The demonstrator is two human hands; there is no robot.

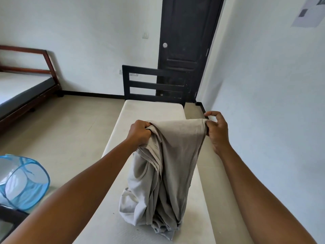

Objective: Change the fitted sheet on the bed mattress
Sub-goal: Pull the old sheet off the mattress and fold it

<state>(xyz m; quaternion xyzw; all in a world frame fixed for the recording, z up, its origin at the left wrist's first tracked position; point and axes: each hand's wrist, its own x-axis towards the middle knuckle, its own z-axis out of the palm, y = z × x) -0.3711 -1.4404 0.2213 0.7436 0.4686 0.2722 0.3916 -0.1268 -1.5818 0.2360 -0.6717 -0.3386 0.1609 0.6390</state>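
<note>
A beige fitted sheet (pixel 168 164) hangs bunched between my two hands above the bare white mattress (pixel 153 110). My left hand (pixel 139 132) grips a gathered bundle of the sheet's upper left edge. My right hand (pixel 217 131) pinches the upper right corner between thumb and fingers, the other fingers lifted. The top edge is stretched flat between both hands. The sheet's lower folds rest crumpled on the mattress near me.
A black slatted bed end (pixel 154 83) stands at the mattress's far end, before a dark door (pixel 186 41). A white wall runs close along the right. A blue mesh laundry basket (pixel 22 182) lies on the floor at left. Another bed (pixel 26 92) stands far left.
</note>
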